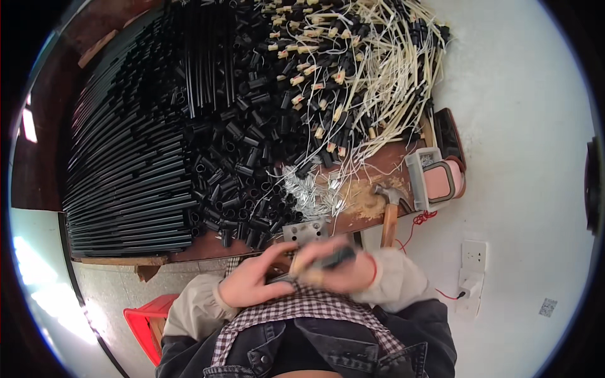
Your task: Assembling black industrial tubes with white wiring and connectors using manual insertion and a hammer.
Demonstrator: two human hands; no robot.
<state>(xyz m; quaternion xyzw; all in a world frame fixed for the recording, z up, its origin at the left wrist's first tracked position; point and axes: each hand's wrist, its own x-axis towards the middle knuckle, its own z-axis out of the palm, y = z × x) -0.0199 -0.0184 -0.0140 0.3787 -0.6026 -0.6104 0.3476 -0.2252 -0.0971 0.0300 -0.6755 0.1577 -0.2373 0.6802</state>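
Both hands are close together in front of my body, by the bench's near edge. My left hand (255,281) is curled, its thumb and forefinger bent around a small dark piece that I cannot make out. My right hand (343,274), smeared by motion, grips a short black piece (338,257) that looks like a tube. Just beyond the fingers, a metal block with round holes (306,231) sits at the bench edge. Behind it lies a heap of small silvery metal pins (310,194). Many short black tubes (230,205) are piled left of the pins.
Long black rods (132,189) cover the bench's left side. Cream connectors with white wires (378,88) fill the far right. A wooden-handled hammer (390,220) overhangs the edge, next to a clear plastic box (416,183). A red crate (142,324) stands at lower left; a wall socket (474,255) is right.
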